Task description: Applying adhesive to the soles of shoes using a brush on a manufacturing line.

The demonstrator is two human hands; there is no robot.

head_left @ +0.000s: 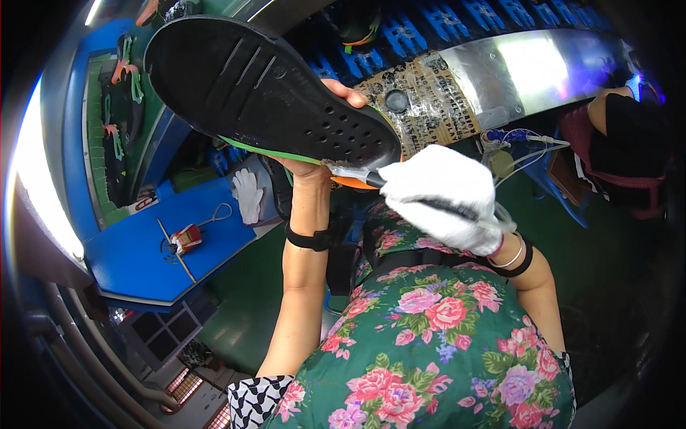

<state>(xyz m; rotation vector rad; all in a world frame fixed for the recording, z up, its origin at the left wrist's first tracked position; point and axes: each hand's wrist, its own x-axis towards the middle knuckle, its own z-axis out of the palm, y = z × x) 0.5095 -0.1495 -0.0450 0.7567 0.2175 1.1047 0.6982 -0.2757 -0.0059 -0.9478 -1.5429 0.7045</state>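
A black shoe insole [229, 86] with a green edge, grooves near its far end and several small holes near its heel is held up in front of me. My left hand [345, 93], bare, is wrapped round it from behind, so most of the fingers are hidden. My right hand [444, 191], in a white glove, is closed on a brush [354, 173] with a pale flat ferrule and a dark handle. The brush tip touches the insole's green edge near the heel. An orange part shows just under the brush; I cannot make out what it belongs to.
A blue table [136, 261] at left carries a small red-and-white object [186, 239] and a white glove [247, 195]. Behind the insole runs a metal ledge [493, 79] partly covered with brown tape [436, 107]; blue racks [407, 36] stand beyond. Another person [622, 143] sits at right.
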